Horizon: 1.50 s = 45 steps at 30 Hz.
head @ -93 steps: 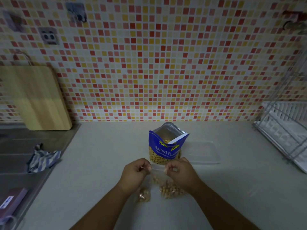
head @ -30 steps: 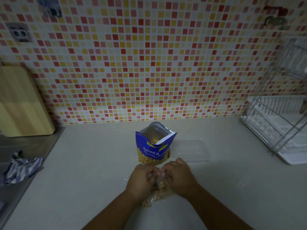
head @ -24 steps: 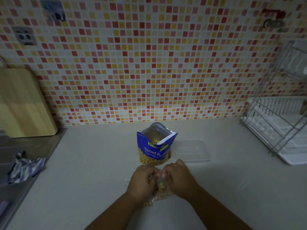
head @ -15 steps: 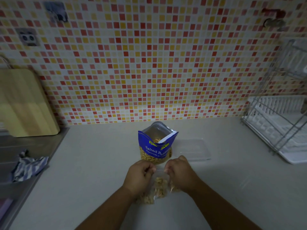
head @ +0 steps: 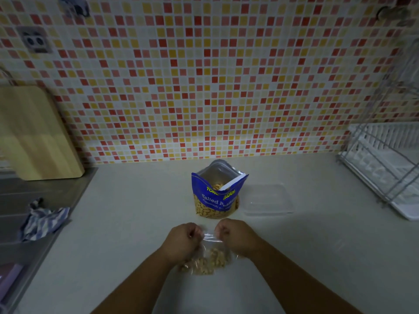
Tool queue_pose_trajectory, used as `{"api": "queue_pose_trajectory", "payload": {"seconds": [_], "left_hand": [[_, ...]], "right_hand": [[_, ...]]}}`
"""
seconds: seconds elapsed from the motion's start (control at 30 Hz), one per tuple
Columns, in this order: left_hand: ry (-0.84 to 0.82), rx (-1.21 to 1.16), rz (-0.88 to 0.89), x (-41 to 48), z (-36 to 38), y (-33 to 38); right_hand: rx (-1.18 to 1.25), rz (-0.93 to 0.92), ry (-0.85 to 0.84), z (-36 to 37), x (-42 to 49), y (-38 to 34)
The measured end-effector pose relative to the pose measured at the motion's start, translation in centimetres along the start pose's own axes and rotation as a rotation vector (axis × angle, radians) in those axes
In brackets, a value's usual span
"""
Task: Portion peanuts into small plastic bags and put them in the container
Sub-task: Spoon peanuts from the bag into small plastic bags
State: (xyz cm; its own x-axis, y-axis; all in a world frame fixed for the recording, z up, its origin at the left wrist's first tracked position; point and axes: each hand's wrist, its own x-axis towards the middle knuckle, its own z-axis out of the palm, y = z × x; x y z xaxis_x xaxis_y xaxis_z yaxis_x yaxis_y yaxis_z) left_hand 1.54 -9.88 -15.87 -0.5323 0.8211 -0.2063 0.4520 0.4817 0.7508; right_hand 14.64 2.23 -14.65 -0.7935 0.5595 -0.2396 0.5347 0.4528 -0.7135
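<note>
- Two hands, left (head: 183, 242) and right (head: 238, 236), each pinch one small bag (head: 209, 257) at lower centre.
- One peanut pouch (head: 216, 196), open, above them.
- One container (head: 267, 199) right of it.

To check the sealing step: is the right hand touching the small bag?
Touching. The head view shows the right hand pinching the top edge of the small bag; the left hand pinches the other end.

A second ago the left hand (head: 183, 241) and right hand (head: 238, 234) were bunched together; they have since drawn apart, stretching the top edge of the small clear plastic bag of peanuts (head: 212, 254) between them.
</note>
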Motion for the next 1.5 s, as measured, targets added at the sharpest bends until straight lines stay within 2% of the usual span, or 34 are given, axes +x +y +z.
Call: {"api": "queue_pose_trajectory", "payload": {"seconds": [0.1,0.23,0.3,0.47,0.53,0.7,0.93,1.03,1.1,1.17,1.33,1.5], "left_hand": [[0.046,0.198,0.028,0.7,0.8,-0.9],[0.078,0.234,0.053,1.5,1.6,-1.8],[0.098,0.244,0.06,1.7,1.8,-2.1],[0.132,0.26,0.037,1.8,2.3,-2.4],[0.139,0.26,0.039,1.7,2.2,-2.3],[0.154,0.253,0.005,1.6,2.2,-2.2],[0.174,0.248,-0.012,1.5,2.3,-2.2],[0.194,0.26,-0.016,1.6,2.4,-2.2],[0.203,0.27,-0.018,1.6,2.5,-2.1],[0.201,0.278,-0.02,1.5,2.6,-2.0],[0.176,0.272,-0.034,1.6,2.7,-1.9],[0.188,0.225,0.006,1.4,2.4,-1.2]], "right_hand": [[-0.081,0.0,0.1,1.3,1.0,1.2],[-0.473,-0.079,0.253,1.2,2.2,3.0],[-0.617,-0.077,0.266,1.3,2.5,3.7],[-0.71,-0.132,0.275,2.4,2.9,4.5],[-0.715,-0.181,0.33,2.3,2.7,4.3],[-0.662,-0.225,0.428,2.4,2.9,4.3],[-0.578,-0.18,0.377,2.8,2.8,4.5],[-0.349,-0.054,0.349,2.0,2.4,4.4],[-0.105,0.03,0.333,1.4,2.1,4.6],[0.076,0.064,0.389,0.9,1.6,5.0],[0.205,0.057,0.457,-0.7,0.4,4.8],[0.318,0.001,0.377,-1.5,-0.3,3.9]]}}
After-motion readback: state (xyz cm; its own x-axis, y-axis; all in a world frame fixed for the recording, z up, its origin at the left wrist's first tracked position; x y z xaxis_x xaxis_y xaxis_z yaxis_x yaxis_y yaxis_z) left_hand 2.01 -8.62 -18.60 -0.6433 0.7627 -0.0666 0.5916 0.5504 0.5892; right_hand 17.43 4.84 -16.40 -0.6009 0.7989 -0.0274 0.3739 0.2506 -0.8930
